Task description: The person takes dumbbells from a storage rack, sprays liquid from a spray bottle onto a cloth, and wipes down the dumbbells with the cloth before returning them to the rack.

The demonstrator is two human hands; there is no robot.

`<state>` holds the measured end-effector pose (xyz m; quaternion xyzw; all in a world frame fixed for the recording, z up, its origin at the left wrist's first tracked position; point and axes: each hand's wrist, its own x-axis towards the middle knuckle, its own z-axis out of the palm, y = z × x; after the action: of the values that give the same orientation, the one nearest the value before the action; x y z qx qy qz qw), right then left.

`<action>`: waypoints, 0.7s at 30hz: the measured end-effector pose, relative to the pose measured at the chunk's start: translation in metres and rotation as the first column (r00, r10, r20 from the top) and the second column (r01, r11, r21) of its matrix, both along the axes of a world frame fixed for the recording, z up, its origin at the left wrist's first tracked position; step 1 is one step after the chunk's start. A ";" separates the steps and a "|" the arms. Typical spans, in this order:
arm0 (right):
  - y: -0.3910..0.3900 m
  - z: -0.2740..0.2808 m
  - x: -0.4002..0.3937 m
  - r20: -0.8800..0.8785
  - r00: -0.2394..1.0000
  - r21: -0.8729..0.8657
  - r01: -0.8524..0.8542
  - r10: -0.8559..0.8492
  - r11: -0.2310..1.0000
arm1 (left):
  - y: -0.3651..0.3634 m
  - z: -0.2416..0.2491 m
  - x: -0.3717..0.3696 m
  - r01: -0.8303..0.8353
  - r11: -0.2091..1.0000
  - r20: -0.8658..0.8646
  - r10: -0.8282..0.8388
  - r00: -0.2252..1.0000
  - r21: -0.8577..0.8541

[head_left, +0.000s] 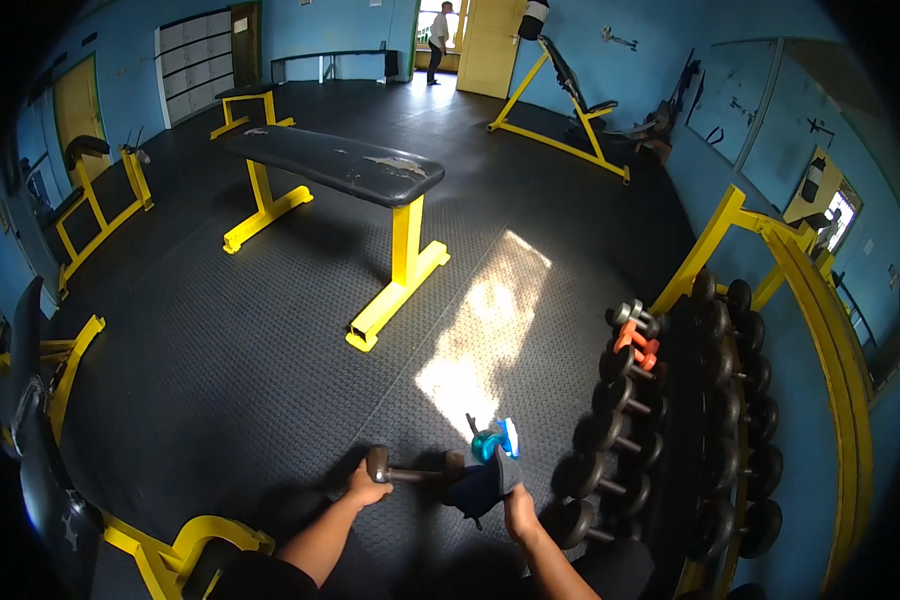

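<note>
Left hand (367, 488): grip closed around the left end of a dumbbell (413, 470); the dumbbell lies horizontal, low over the rubber floor (220, 370), at 6 o'clock in the head view; whether it touches the floor cannot be told. Right hand (518, 512): grip pinching a dark cloth (475, 488), which is pressed against the right end of the dumbbell; a blue spray bottle (496, 438) stands just beyond the cloth, at 12 o'clock from the right hand; whether the hand touches the bottle cannot be told. Dumbbell rack (760, 300), yellow frame, stands at 3 o'clock, loaded with dark dumbbells and one orange pair (636, 345). Flat bench (335, 165), black pad on yellow legs, stands at 11 o'clock, well apart. A person (438, 40) stands at the far doorway, at 12 o'clock.
</note>
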<state>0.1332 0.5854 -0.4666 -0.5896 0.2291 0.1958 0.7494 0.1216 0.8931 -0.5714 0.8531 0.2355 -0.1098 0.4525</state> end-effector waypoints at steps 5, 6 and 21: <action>0.026 -0.081 -0.005 -0.069 0.905 -0.688 -0.349 0.421 0.637 | -0.014 -0.044 0.031 -0.307 0.949 0.142 0.296 0.945 0.067; 0.040 -0.088 -0.004 -0.225 0.893 -0.702 -0.426 0.389 0.571 | -0.017 -0.040 0.034 -0.312 0.948 0.138 0.302 0.943 0.060; 0.100 -0.109 0.143 -0.388 0.590 -0.834 -0.551 0.708 0.003 | -0.030 -0.004 0.050 -0.416 0.904 0.085 0.409 0.909 0.096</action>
<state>0.2761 0.6856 -0.5757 -0.9414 -0.0491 0.3055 0.1346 0.1713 0.8634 -0.5751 0.8110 0.4021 0.0285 0.4240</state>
